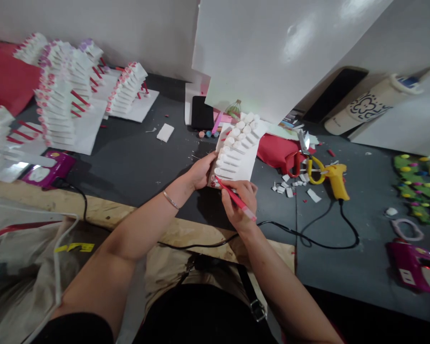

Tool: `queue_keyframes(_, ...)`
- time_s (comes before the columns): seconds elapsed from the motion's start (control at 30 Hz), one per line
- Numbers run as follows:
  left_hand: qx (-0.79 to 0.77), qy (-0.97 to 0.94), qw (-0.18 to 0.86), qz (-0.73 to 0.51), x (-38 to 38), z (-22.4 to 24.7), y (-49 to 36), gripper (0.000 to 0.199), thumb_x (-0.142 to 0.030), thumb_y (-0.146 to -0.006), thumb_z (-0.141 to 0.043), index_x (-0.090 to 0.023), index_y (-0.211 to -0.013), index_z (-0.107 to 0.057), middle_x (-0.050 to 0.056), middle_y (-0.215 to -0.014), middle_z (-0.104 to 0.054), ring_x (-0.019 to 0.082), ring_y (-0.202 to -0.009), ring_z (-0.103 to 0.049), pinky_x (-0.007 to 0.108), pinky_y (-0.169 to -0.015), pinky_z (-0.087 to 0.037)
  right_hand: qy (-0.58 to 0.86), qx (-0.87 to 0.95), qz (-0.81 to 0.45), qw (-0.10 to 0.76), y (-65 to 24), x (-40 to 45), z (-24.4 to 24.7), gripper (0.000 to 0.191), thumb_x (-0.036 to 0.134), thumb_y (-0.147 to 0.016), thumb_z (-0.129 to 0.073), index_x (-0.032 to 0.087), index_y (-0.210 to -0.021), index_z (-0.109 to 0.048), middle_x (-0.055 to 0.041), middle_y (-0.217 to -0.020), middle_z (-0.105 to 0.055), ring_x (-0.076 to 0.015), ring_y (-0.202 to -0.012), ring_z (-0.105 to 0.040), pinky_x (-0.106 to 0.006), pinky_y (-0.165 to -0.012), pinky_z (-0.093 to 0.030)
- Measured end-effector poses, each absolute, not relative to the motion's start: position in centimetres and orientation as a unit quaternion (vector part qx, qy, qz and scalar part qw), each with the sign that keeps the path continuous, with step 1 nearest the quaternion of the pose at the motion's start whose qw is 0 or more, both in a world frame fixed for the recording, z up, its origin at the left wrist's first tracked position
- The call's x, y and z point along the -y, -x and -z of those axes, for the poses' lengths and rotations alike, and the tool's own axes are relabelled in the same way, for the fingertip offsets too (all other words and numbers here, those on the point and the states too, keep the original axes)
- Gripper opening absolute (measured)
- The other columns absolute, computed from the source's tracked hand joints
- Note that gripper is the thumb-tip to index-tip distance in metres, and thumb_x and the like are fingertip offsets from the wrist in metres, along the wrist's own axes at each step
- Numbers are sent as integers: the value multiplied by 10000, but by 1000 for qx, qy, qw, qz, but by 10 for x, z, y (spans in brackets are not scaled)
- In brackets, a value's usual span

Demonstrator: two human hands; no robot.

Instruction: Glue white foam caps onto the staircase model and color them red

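My left hand [202, 171] grips the lower left edge of a white model [232, 152], a curved double row of rolled white paper tubes on a white board. Held like a pencil in my right hand [241, 200] is a red-pink marker pen [238, 201], its tip at the lowest tube end. That end carries red markings, while the tube ends above it look plain white. My right fingers rest close to the board's lower edge. The underside of the model and my left fingertips behind it are hidden.
Finished-looking models [59, 100] with pink tube ends stand at left. A yellow glue gun [337, 180], scissors [310, 162], red material [277, 152] and paper scraps [289, 191] lie right. A black cable [208, 246] crosses the table's front edge. A white panel [251, 57] rises behind.
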State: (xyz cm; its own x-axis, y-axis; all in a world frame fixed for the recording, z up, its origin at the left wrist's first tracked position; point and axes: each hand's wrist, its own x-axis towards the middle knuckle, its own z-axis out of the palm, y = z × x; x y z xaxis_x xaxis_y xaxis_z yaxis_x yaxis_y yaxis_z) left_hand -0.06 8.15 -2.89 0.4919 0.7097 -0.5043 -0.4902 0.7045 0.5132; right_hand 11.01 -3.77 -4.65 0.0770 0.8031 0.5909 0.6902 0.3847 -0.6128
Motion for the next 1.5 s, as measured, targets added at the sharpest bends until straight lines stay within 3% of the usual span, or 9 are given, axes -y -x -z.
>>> queue_keyframes(1.03, -352, -148, 856, -349, -82, 31, 1, 303, -261, -1003, -521, -113, -1157, -736, 111, -933, -819, 248, -906, -790, 397, -1022, -560, 556, 666, -85, 490, -109, 39, 47, 125, 253, -944, -604, 270, -1006, -711, 8, -838, -771, -208, -840, -670, -426, -945, -384)
queue_keyframes(1.13, -361, -152, 846, -361, -81, 30, 1, 292, -252, -1000, -532, -104, -1135, -744, 108, -897, -817, 238, -878, -791, 367, -1005, -564, 549, 672, -72, 491, -109, 39, 46, 139, 252, -949, -603, 268, -1043, -704, -2, -900, -781, -209, -852, -666, -418, -914, -392)
queue_keyframes(1.27, -354, -150, 855, -349, -81, 28, 0, 314, -256, -1007, -508, -108, -1153, -743, 112, -926, -819, 249, -894, -791, 391, -1018, -559, 546, 673, -67, 495, -108, 39, 43, 105, 247, -968, -590, 265, -990, -691, 17, -812, -769, -198, -803, -661, -416, -902, -384)
queue_keyframes(1.5, -352, -160, 851, -355, -82, 31, 1, 299, -246, -997, -518, -111, -1129, -749, 112, -925, -820, 241, -885, -790, 390, -1041, -546, 556, 670, -62, 488, -109, 40, 44, 110, 261, -964, -584, 259, -992, -690, 6, -840, -783, -206, -809, -670, -424, -900, -391)
